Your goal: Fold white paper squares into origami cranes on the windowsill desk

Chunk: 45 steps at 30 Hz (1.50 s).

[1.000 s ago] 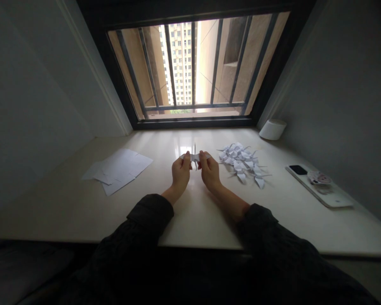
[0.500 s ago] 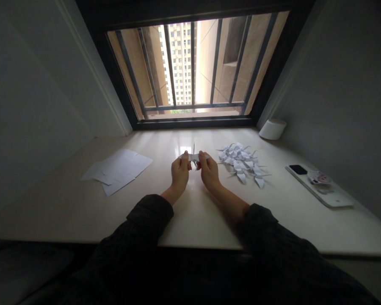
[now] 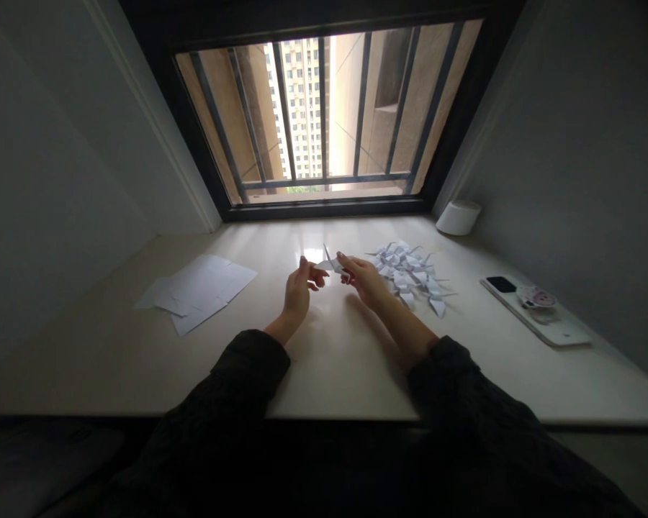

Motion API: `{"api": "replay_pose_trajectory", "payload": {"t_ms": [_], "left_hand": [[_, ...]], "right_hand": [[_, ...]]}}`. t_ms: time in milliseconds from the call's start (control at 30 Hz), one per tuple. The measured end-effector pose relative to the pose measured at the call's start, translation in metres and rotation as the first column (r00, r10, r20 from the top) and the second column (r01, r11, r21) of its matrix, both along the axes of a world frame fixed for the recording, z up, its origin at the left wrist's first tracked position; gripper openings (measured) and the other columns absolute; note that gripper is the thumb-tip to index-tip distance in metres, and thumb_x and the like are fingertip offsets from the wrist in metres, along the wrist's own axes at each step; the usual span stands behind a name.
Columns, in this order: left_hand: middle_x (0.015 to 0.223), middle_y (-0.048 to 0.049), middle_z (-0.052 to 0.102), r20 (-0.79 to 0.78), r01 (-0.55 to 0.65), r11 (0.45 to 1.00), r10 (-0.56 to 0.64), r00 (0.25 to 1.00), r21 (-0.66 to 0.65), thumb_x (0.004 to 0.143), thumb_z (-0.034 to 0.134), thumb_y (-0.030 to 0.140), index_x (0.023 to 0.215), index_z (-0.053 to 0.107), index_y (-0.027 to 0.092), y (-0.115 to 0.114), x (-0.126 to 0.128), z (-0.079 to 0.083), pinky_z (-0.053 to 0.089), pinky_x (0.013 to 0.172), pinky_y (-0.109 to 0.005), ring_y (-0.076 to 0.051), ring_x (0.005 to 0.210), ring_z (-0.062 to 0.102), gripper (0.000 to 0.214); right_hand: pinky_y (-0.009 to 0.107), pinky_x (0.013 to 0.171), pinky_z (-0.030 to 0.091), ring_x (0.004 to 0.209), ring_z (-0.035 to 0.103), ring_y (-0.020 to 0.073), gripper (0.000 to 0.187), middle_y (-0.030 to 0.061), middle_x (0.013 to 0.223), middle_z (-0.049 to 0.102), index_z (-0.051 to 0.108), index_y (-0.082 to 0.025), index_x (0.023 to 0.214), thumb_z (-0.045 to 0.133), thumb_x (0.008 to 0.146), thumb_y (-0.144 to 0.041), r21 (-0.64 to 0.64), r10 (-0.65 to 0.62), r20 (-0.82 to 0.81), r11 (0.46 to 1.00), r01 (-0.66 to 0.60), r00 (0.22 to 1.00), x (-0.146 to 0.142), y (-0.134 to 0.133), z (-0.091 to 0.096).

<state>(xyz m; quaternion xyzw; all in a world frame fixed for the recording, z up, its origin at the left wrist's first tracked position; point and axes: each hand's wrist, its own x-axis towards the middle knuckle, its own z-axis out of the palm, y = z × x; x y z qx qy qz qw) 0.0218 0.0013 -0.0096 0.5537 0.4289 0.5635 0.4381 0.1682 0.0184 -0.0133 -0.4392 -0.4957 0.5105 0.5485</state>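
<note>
My right hand [image 3: 365, 279] pinches a small folded white paper crane [image 3: 328, 262] by one wing, just above the pale table [image 3: 329, 352]. My left hand [image 3: 299, 291] hovers beside it with fingers loosely apart, no longer touching the crane. A pile of several finished paper cranes [image 3: 410, 277] lies just right of my right hand. Loose white paper sheets [image 3: 197, 291] lie to the left of my left hand.
A white phone [image 3: 534, 320] with a small round patterned thing on it lies at the right. A white cylindrical object [image 3: 458, 216] stands in the far right corner. A barred window [image 3: 324, 115] faces the table, and grey walls close in both sides.
My left hand has let go of the crane and opened. My right hand has carried the crane slightly right, toward the pile. The view shifted a little.
</note>
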Motion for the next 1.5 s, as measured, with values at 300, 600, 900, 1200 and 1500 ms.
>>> {"api": "replay_pose_trajectory", "payload": {"t_ms": [300, 600, 900, 1200, 1500], "left_hand": [[0.072, -0.0001, 0.065, 0.022, 0.149, 0.989, -0.149, 0.989, -0.018, 0.081, 0.054, 0.045, 0.093, 0.055, 0.021, -0.003, 0.004, 0.001, 0.046, 0.053, -0.023, -0.014, 0.059, 0.065, 0.027], [0.075, -0.0005, 0.065, 0.110, 0.011, 1.000, -0.010, 0.994, -0.010, 0.079, 0.059, 0.044, 0.084, 0.050, 0.019, -0.001, 0.003, 0.002, 0.049, 0.054, -0.024, -0.014, 0.055, 0.066, 0.027], [0.068, 0.0006, 0.066, 0.096, 0.053, 0.998, -0.055, 0.994, 0.015, 0.078, 0.062, 0.045, 0.084, 0.053, 0.019, -0.002, 0.004, 0.001, 0.045, 0.049, -0.021, -0.014, 0.054, 0.065, 0.029], [0.058, 0.0044, 0.058, 0.113, 0.100, 0.990, -0.111, 0.987, 0.099, 0.078, 0.064, 0.042, 0.085, 0.054, 0.019, -0.002, 0.005, 0.001, 0.047, 0.052, -0.022, -0.010, 0.052, 0.058, 0.026], [0.063, 0.0031, 0.061, 0.043, 0.128, 0.979, -0.136, 0.990, 0.157, 0.080, 0.062, 0.042, 0.087, 0.052, 0.020, -0.002, 0.004, -0.004, 0.046, 0.053, -0.021, -0.010, 0.057, 0.057, 0.025]], "right_hand": [[0.024, 0.049, 0.033, 0.049, 0.043, 0.0090, 0.043, -0.0019, 0.054, 0.051, 0.060, -0.016, 0.061, 0.063, 0.071, -0.058, -0.003, 0.243, 0.081, 0.970, -0.244, 0.967, 0.007, -0.004, 0.003], [0.032, 0.078, 0.051, 0.094, 0.061, 0.0175, 0.043, 0.0051, 0.114, 0.062, 0.060, -0.029, 0.115, 0.068, 0.074, -0.039, 0.389, -0.002, 0.177, 0.919, -0.068, 0.984, 0.009, 0.001, -0.001], [0.037, 0.081, 0.053, 0.106, 0.059, 0.0230, 0.029, 0.0063, 0.117, 0.062, 0.069, -0.033, 0.106, 0.067, 0.078, -0.037, 0.509, -0.025, 0.278, 0.851, -0.125, 0.960, 0.008, -0.003, -0.001], [0.031, 0.071, 0.050, 0.088, 0.059, 0.0182, 0.024, 0.0042, 0.095, 0.062, 0.072, -0.032, 0.101, 0.068, 0.077, -0.032, 0.573, -0.127, 0.271, 0.818, -0.054, 0.954, 0.009, -0.004, -0.001], [0.036, 0.074, 0.045, 0.080, 0.053, 0.0192, 0.019, 0.0023, 0.077, 0.060, 0.074, -0.030, 0.088, 0.062, 0.079, -0.018, 0.712, -0.403, 0.373, 0.702, 0.021, 0.835, 0.009, -0.011, 0.002]]}}
